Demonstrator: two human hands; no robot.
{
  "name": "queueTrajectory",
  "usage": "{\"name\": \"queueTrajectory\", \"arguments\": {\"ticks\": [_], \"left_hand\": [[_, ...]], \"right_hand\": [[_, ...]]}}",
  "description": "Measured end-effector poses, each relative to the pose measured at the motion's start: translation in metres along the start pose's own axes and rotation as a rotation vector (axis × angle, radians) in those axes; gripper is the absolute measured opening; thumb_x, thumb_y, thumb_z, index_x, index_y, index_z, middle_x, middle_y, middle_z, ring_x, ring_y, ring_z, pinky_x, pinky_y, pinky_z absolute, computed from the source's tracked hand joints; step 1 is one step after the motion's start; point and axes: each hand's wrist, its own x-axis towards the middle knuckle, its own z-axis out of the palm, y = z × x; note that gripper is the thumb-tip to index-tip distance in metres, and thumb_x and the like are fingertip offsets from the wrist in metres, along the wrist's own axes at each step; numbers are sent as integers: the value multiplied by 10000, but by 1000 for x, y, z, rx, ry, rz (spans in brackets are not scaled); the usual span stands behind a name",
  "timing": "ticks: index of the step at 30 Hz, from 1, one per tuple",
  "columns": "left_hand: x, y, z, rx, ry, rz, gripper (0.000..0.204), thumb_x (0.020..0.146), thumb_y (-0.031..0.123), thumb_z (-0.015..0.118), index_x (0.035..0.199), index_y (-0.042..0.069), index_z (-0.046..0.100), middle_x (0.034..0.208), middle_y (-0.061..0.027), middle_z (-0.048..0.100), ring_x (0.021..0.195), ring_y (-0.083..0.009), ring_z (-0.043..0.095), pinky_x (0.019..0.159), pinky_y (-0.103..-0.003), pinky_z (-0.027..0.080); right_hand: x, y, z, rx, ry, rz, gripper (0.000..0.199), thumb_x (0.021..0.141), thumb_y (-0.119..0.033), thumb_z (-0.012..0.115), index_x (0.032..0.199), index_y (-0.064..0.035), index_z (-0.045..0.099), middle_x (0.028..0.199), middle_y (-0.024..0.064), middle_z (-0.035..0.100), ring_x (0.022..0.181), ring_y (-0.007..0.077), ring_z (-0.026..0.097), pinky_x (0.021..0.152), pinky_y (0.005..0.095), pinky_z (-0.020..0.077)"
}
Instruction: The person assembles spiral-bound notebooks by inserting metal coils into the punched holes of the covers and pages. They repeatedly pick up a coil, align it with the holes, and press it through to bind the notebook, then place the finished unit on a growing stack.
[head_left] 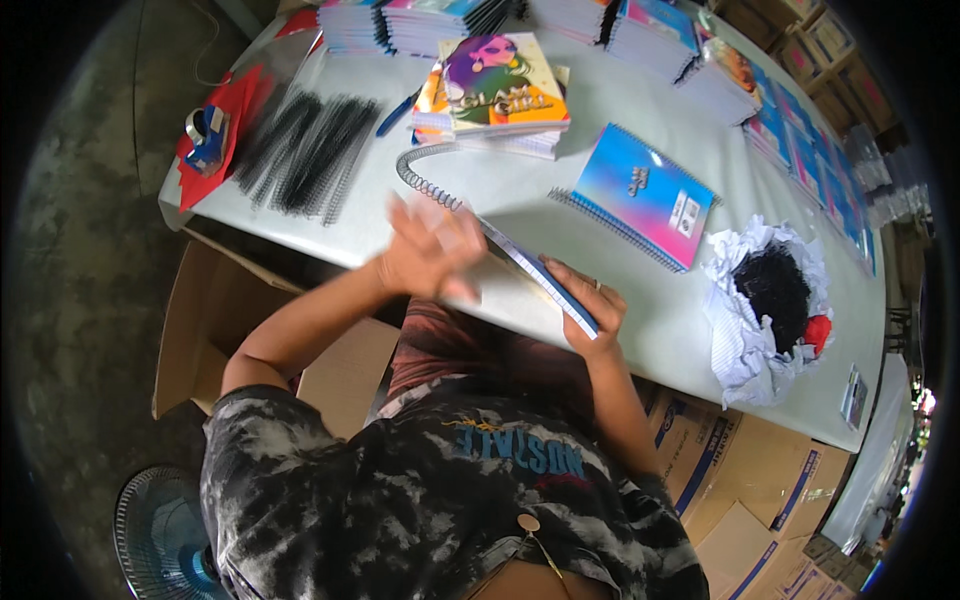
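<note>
My right hand (592, 308) grips a thin notebook (553, 283) at its near end, with the binding edge turned up. From the notebook's far end a dark spiral binding coil (418, 184) sticks out and curves over the table. Beside the coil, my left hand (435, 248) is blurred by motion, its fingers apart and nothing visible in them. Whether it touches the coil I cannot tell. A blue and pink spiral notebook (640, 190) lies beyond my right hand. Further off stands a stack of notebooks with a colourful illustrated cover (490, 85).
Loose black coils (310, 155) lie at the left, near a blue tape dispenser (207, 140) on red sheets (225, 165). A blue pen (398, 114) lies beside the stack. Crumpled paper (735, 350) holds black scraps at the right. Cardboard boxes (735, 465) sit below the table (640, 335).
</note>
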Motion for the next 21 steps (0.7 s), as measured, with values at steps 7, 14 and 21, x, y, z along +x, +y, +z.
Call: {"name": "queueTrajectory", "arguments": {"ticks": [7, 14, 21], "left_hand": [[-11, 25, 5, -272, -13, -263, 789, 773, 658, 468, 1186, -14, 449, 1217, -233, 442, 1257, -357, 282, 1044, -504, 198], [-12, 14, 18, -185, -111, -526, 1054, 746, 764, 316, 1352, -85, 162, 1401, -310, 85, 1310, -478, 56, 1015, -602, -19], [22, -4, 11, -32, 153, -420, 988, 749, 728, 387, 1289, -93, 283, 1402, -308, 119, 1307, -464, 93, 1026, -584, 72]], "right_hand": [[-5, -8, -2, 91, -8, 10, 284, 748, -13, 582, 1025, 28, 625, 940, 181, 651, 836, 273, 659, 708, 308, 532], [-8, -22, 4, 77, -19, 48, 292, 738, 41, 546, 1017, 28, 629, 928, 183, 653, 815, 271, 664, 689, 307, 533], [-6, -25, 7, 105, -38, 32, 302, 714, 44, 564, 1008, 24, 633, 958, 171, 650, 818, 275, 662, 680, 304, 533]]}}
